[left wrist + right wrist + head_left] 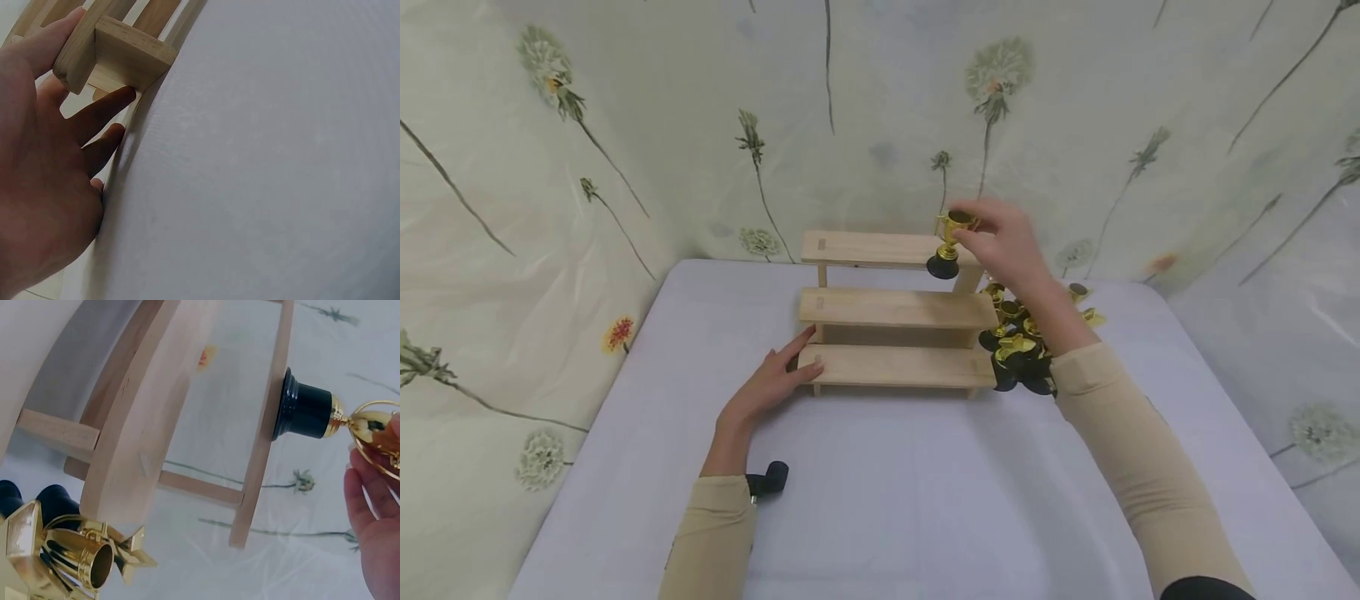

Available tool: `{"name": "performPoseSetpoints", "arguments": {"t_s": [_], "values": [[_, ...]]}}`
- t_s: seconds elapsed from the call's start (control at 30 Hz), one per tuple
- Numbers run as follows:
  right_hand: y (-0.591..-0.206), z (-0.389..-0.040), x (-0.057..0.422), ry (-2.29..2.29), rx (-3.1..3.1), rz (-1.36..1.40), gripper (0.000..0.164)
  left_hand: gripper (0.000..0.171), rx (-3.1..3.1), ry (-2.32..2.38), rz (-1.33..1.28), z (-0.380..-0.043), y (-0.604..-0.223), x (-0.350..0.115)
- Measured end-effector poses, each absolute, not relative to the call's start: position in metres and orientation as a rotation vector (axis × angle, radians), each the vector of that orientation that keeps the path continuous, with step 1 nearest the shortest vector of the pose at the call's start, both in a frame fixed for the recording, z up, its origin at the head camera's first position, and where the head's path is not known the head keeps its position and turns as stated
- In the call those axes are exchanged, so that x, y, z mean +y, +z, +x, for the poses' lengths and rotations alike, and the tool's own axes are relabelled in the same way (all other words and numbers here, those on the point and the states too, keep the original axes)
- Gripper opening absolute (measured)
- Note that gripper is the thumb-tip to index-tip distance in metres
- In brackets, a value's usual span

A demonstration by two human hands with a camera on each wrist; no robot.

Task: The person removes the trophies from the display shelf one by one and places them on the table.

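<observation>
A three-tier wooden shelf (898, 310) stands on the white-covered table. My right hand (1006, 246) pinches a small gold trophy (953, 237) by its cup. The trophy is upright, and its black base (306, 409) comes right at the top tier in the right wrist view. At the shelf's left end, my left hand (769, 382) rests with the thumb over the lowest tier. Its other fingers (103, 112) are spread, fairly straight, beside and below that board end in the left wrist view.
Several more gold trophies (1017, 343) with black bases lie in a heap at the shelf's right end, partly behind my right forearm. Behind the table hangs a flower-patterned sheet (880, 150). A black wrist device (769, 479) sticks out from my left cuff.
</observation>
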State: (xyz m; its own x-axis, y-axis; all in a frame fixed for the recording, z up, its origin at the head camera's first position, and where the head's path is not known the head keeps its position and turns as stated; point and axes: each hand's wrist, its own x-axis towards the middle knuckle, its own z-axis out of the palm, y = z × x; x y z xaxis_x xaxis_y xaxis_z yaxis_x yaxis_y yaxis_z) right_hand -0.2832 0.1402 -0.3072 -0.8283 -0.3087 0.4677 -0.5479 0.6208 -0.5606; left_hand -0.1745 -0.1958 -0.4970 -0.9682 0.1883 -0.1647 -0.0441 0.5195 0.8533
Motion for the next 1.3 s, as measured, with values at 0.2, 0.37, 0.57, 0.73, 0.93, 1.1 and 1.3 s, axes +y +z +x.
{"name": "performPoseSetpoints", "arguments": {"t_s": [0.2,0.37,0.57,0.73,0.93,1.1,1.3], "values": [[-0.307,-0.280,0.151,1.027,-2.540,0.673,0.035,0.065,2.534,1.425,0.120,-0.174,-0.497,-0.195],[-0.308,-0.280,0.160,1.000,-2.541,0.662,0.034,0.065,2.513,1.440,0.109,-0.172,-0.493,-0.194],[-0.310,-0.277,0.169,1.002,-2.525,0.654,0.032,0.066,2.510,1.433,0.106,-0.172,-0.494,-0.194],[-0.308,-0.275,0.174,1.004,-2.524,0.644,0.033,0.066,2.513,1.428,0.113,-0.172,-0.493,-0.194],[-0.307,-0.274,0.180,0.990,-2.511,0.640,0.034,0.065,2.533,1.417,0.128,-0.172,-0.493,-0.194],[-0.305,-0.272,0.186,0.981,-2.526,0.613,0.034,0.064,2.540,1.422,0.157,-0.172,-0.495,-0.194],[-0.303,-0.268,0.194,0.958,-2.577,0.535,0.035,0.064,2.549,1.415,0.168,-0.172,-0.495,-0.194]]}}
